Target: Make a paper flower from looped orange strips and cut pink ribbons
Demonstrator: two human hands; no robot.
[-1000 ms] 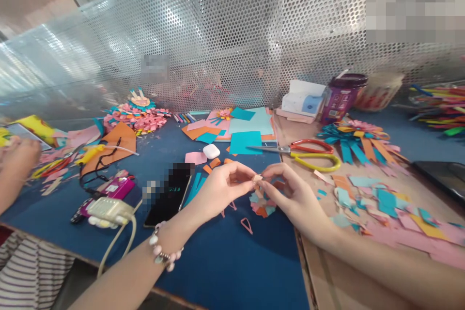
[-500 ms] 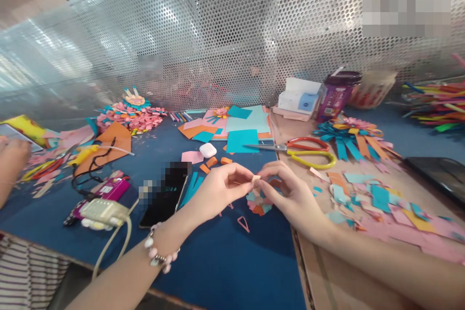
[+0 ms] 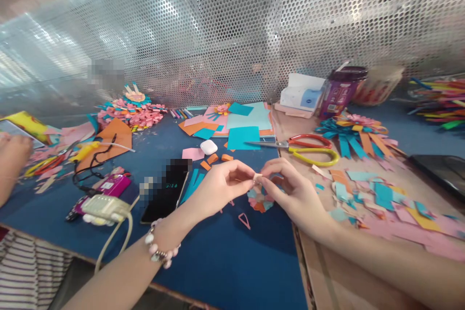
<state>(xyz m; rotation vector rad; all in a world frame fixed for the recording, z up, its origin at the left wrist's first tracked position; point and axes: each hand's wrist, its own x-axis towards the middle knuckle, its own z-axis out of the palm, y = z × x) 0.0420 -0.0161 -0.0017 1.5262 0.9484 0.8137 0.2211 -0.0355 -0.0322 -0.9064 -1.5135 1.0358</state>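
Between the fingertips of both hands is a small pale paper strip (image 3: 257, 177), mostly covered by the fingers. My left hand (image 3: 222, 188), with a beaded bracelet on its wrist, pinches one end. My right hand (image 3: 292, 191) pinches the other end, its fingers curled. Just beneath them lies a round cluster of pink, teal and orange paper pieces (image 3: 259, 202), partly hidden by my right hand. A pink paper loop (image 3: 244, 221) rests on the blue table nearby. Orange paper loops (image 3: 212, 159) and a white rounded case (image 3: 209, 147) are beyond my left hand.
Scissors (image 3: 308, 149) lie behind my hands, near teal paper (image 3: 244, 138). A phone (image 3: 163, 196) and a power strip (image 3: 103, 208) are on the left. Paper scraps (image 3: 385, 196) spread across the right, below a purple cup (image 3: 341, 92). Another person's hand (image 3: 14, 155) shows at far left.
My hands keep pinching the paper strip in nearly the same place, with only slight finger movement. The whole view has shifted a little.
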